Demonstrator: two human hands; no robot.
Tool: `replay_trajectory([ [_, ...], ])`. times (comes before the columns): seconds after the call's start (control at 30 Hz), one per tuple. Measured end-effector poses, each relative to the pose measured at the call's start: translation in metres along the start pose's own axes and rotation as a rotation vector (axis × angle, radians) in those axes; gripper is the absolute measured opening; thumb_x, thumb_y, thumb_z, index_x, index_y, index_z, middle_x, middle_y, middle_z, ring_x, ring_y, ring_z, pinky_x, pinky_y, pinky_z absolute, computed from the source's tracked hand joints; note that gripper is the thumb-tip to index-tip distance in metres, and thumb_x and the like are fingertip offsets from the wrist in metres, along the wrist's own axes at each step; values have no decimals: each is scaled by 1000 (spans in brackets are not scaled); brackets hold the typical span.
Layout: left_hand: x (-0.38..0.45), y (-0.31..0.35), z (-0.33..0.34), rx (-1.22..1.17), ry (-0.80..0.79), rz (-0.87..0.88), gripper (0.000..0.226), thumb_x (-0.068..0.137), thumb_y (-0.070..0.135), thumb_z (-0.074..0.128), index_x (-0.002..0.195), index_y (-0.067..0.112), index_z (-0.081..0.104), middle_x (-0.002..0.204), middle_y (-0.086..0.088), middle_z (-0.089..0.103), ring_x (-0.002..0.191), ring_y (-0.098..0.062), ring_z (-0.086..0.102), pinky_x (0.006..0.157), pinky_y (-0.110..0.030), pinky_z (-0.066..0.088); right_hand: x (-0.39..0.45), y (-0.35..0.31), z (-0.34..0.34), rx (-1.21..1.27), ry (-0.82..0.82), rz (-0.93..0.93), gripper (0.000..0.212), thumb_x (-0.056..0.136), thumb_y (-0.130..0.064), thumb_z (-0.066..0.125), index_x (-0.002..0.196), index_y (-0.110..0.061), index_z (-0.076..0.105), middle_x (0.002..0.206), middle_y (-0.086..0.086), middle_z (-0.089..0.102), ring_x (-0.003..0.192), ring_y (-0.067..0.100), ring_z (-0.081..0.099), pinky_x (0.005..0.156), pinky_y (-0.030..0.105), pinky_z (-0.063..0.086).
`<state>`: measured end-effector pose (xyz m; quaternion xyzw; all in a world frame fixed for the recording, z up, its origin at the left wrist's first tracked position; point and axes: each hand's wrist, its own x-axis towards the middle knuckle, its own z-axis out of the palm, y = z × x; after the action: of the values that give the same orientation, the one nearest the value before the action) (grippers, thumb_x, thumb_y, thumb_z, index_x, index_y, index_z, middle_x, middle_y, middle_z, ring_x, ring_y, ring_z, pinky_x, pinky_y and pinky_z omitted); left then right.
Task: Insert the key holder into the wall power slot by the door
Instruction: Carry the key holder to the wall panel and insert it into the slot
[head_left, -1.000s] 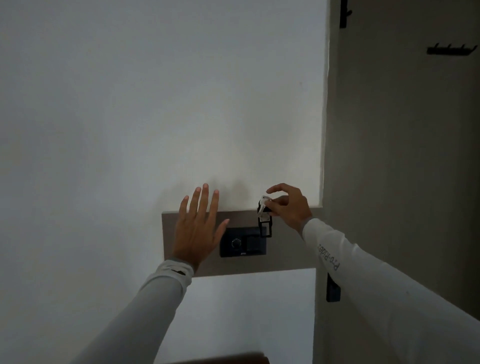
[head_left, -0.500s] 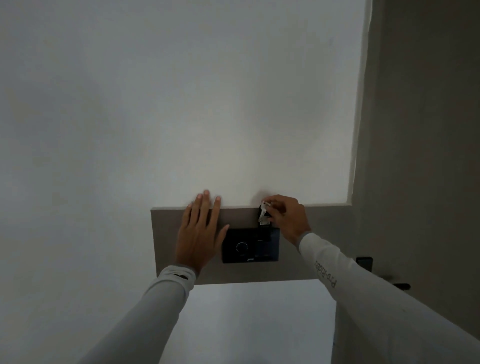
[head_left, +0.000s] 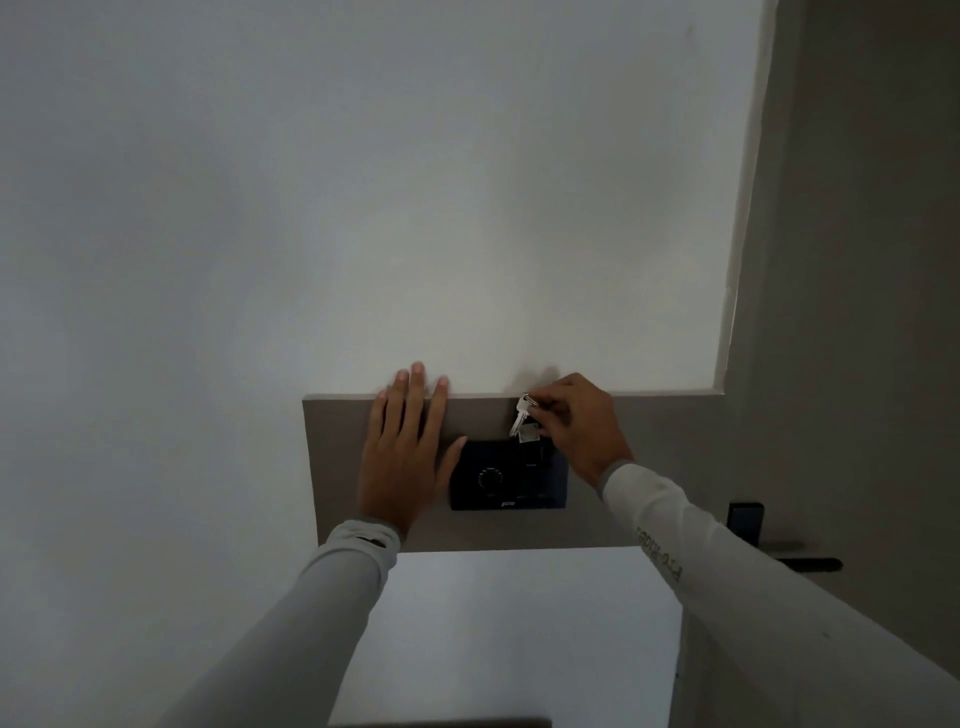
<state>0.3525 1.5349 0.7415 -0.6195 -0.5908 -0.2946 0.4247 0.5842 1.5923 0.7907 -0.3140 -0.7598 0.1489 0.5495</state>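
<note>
A black wall power unit (head_left: 506, 475) with a round dial sits on a grey-brown wall panel (head_left: 654, 467). My right hand (head_left: 579, 423) pinches the key holder (head_left: 525, 423) at the unit's top right corner. A silver key and a small white tag hang from my fingers. The holder's lower end is hidden behind the unit's top edge and my fingers. My left hand (head_left: 408, 457) lies flat on the panel just left of the unit, fingers spread, thumb touching its left edge.
A white wall fills the upper and left view. On the right stands a dark door (head_left: 857, 312) with a black lock plate (head_left: 745, 522) and lever handle (head_left: 808, 564). A wooden edge (head_left: 441, 722) shows at the bottom.
My right hand has lowered the key holder onto the unit's top right corner. The black frame that hung in front of the unit is now out of sight. The left hand stayed on the panel.
</note>
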Motion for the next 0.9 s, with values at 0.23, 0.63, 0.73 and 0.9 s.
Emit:
replay_trajectory([
  [0.23, 0, 0, -11, 4, -48, 15, 69, 106, 49, 48, 160, 6, 36, 167, -29, 31, 155, -46, 31, 123, -61, 38, 2, -7, 4, 28, 26, 114, 17, 77, -10, 79, 92, -2, 75, 87, 16, 76, 83, 32, 73, 79, 44, 62],
  [0.63, 1, 1, -13, -1, -45, 17, 68, 105, 48, 50, 157, 5, 41, 165, -30, 34, 153, -48, 34, 121, -62, 39, -7, 1, -7, -94, -47, 153, 11, 79, -14, 78, 86, -6, 77, 80, 14, 76, 75, 28, 73, 75, 46, 62],
  [0.73, 1, -1, -13, -4, -45, 23, 68, 105, 49, 47, 157, 5, 41, 165, -30, 34, 153, -47, 34, 121, -62, 40, -11, -7, -8, -151, -86, 67, 20, 79, -10, 73, 99, -13, 71, 83, 4, 73, 77, 22, 70, 78, 44, 61],
  [0.9, 2, -1, -12, -11, -37, 16, 67, 105, 49, 46, 156, 6, 43, 165, -29, 36, 153, -47, 35, 121, -62, 40, -17, -16, -10, -212, -106, -58, 31, 76, -15, 69, 107, -14, 70, 95, 6, 70, 86, 20, 69, 82, 40, 60],
])
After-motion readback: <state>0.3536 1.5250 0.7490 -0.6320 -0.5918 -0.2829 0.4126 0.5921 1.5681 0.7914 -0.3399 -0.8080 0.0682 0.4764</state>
